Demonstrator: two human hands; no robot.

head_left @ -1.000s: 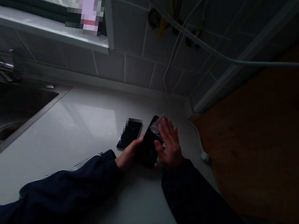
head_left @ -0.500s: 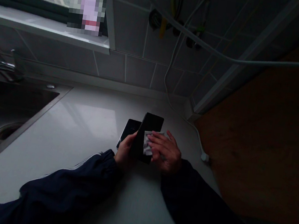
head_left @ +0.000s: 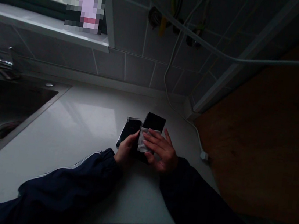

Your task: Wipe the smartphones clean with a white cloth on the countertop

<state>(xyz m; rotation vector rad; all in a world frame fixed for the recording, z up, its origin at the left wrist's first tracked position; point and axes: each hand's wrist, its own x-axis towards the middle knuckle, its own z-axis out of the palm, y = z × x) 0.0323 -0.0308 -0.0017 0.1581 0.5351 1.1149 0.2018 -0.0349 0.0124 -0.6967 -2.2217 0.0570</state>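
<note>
So the black phone-like slab (head_left: pixel 155 120) is over the tabletop (head_left: pixel 85 136), left hand (head_left: pixel 125 149) curled round its edge, probably to steady it. The right hand (head_left: pixel 162 151) is mostly flat, covering a pale tissue (head_left: pixel 141 146) against its face, likely for even contact. Second phone (head_left: pixel 130 129) lies just beside.

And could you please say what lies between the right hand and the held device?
The head view shows a pale wipe between the right hand and device.

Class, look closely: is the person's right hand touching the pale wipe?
Touching. The head view shows the right hand with its fingers laid across the pale wipe, no gap visible between them.
</note>
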